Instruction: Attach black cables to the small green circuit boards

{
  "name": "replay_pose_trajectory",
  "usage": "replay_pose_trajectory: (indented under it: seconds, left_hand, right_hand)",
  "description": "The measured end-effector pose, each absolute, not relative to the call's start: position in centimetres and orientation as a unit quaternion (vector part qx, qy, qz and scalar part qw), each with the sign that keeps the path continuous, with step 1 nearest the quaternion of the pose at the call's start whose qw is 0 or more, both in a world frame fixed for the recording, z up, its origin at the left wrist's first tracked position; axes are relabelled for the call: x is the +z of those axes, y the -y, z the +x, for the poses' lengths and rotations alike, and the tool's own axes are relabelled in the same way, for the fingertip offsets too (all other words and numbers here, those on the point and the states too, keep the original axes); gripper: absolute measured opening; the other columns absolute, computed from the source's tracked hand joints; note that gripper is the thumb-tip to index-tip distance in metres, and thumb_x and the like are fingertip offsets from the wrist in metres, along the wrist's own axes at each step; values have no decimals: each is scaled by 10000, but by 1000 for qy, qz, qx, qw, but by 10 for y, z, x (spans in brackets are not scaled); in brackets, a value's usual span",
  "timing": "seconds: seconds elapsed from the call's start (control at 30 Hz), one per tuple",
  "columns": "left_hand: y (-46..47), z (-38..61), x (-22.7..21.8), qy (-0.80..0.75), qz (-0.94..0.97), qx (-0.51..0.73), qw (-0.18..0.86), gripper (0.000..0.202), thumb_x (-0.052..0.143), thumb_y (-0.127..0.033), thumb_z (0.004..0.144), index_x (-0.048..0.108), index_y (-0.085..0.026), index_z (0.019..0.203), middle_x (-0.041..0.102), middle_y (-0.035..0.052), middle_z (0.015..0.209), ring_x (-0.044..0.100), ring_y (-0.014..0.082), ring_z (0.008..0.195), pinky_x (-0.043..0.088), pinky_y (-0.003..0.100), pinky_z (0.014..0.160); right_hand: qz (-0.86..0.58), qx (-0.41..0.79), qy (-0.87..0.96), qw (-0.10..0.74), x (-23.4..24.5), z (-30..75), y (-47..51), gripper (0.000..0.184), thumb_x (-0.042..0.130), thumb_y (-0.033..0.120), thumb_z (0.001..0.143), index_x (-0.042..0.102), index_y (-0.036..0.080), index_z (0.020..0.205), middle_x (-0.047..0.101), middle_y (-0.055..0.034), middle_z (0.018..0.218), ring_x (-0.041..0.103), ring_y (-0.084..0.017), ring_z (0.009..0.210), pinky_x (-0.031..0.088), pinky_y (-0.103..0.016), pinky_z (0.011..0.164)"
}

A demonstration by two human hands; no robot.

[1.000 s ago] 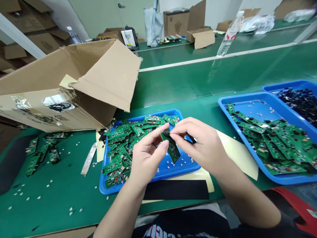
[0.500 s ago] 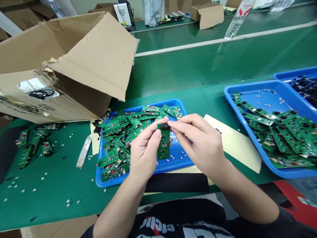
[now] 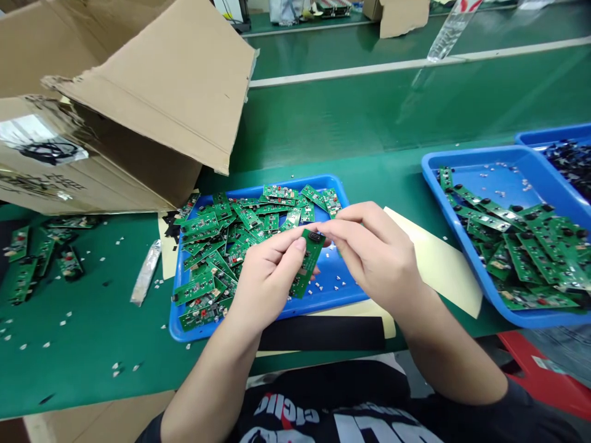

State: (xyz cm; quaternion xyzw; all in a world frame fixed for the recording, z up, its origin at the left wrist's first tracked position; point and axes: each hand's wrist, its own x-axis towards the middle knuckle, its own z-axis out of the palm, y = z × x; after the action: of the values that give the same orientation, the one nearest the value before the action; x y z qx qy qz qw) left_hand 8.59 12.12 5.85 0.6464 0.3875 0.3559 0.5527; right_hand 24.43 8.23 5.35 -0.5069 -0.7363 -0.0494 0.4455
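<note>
My left hand (image 3: 268, 277) pinches a narrow green circuit board (image 3: 305, 263) between thumb and fingers, over the near right part of a blue tray (image 3: 318, 301). The board tilts, its top end carrying a small black oval part (image 3: 314, 236). My right hand (image 3: 369, 255) is closed in a pinch at that top end, fingertips touching the black part. The tray's left half holds a heap of several similar green boards (image 3: 231, 246), and small white bits lie on its bare blue floor.
A large open cardboard box (image 3: 120, 104) lies on its side at the back left. Loose boards (image 3: 37, 258) and white bits dot the green mat at left. Right: a blue tray of boards with black parts (image 3: 517, 246), another tray of black parts (image 3: 572, 160). Yellow paper (image 3: 438, 264) underneath.
The board in my hands has tilted from upright to leaning right. The camera has dipped, so everything sits higher in view. Both hands keep their pinch on it.
</note>
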Motion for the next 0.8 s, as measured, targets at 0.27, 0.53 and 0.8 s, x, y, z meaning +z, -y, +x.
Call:
replay_pose_trajectory:
  seconds: [0.27, 0.53, 0.8]
  left_hand:
    - [-131, 73, 64, -326, 719, 274, 550, 263, 511, -313, 897, 718, -237, 1039, 717, 11, 767, 651, 170, 691, 535, 274, 667]
    - [-128, 76, 66, -290, 718, 288, 563, 261, 549, -318, 885, 688, -283, 1103, 722, 17, 1060, 686, 197, 932, 556, 294, 818]
    - [-127, 75, 63, -272, 726, 352, 525, 267, 628, -243, 841, 684, -312, 1092, 720, 17, 1066, 661, 193, 1009, 537, 322, 894]
  right_hand:
    - [-421, -14, 777, 469, 48, 254, -88, 200, 509, 102, 889, 649, 226, 959, 578, -49, 886, 577, -153, 832, 531, -292, 673]
    - [-470, 93, 702, 527, 43, 251, -88, 415, 517, 356, 897, 489, 311, 1309, 569, -81, 1211, 610, -191, 861, 540, -398, 772]
    - [-352, 504, 344, 710, 61, 270, -92, 819, 68, 798, 786, 596, 295, 1160, 657, -25, 905, 636, -179, 798, 526, -359, 799]
